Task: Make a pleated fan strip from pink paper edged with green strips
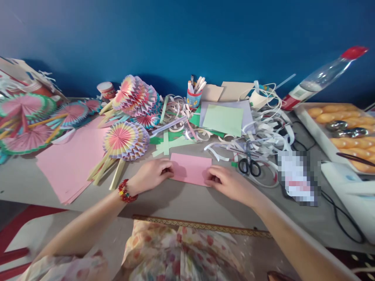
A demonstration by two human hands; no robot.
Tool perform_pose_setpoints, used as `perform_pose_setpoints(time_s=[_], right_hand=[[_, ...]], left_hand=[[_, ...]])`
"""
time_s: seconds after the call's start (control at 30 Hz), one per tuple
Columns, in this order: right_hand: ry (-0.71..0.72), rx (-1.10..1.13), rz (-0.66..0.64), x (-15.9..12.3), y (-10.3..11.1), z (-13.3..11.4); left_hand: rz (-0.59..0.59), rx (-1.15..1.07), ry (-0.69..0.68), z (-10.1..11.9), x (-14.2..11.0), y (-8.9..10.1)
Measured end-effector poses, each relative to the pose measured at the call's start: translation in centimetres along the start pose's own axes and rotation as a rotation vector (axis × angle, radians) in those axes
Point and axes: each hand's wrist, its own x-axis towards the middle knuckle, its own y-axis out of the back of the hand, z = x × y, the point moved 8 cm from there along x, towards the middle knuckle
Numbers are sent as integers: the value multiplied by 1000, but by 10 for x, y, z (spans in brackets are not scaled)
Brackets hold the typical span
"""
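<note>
Left, we see pink sheets [74, 158] on the desk [170, 201], a pleated rosette [124, 139] over their right edge. Then the left hand [152, 173], fingers curled narrow, holding the pink paper's [191, 168] left end, near middle; the right hand [227, 181] pinches its right end. Farther right, black-handled scissors [249, 166], apart.

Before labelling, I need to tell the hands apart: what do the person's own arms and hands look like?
The left hand is ungloved, with a bracelet of mostly red beads at the wrist and a pale, patterned sleeve near the elbow. The right hand has no glove or bracelet; no sleeve shows on that arm.
</note>
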Motion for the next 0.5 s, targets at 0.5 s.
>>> perform_pose_setpoints(time_s=[0.5], right_hand=[[-22, 10, -7, 0, 0, 1]], left_hand=[[15, 32, -27, 2, -3, -4]])
